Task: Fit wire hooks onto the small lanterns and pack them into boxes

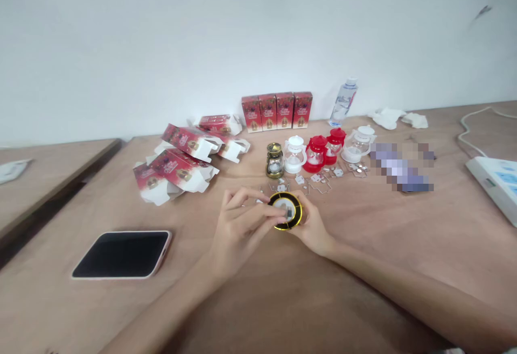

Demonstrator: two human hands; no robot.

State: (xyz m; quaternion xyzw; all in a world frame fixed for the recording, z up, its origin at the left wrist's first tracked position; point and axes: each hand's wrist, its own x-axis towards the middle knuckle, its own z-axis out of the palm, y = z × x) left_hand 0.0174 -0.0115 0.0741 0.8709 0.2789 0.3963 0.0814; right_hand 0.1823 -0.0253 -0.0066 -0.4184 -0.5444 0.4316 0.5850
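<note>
My right hand is wrapped round a small black and gold lantern, whose round base with a white centre faces me. Over that base, my left hand brings its thumb and fingertips together at the white centre, by a small dark part. Whether something tiny sits in that pinch is hidden. Just beyond my hands stand a bronze lantern, a white lantern, a red lantern, a second red lantern and another white lantern. Loose wire handles and small parts lie before them.
Open red and white boxes are heaped at the left. Several upright red boxes stand by the wall, with a water bottle to their right. A phone lies front left. Crumpled white tissue and a white corded device are at right.
</note>
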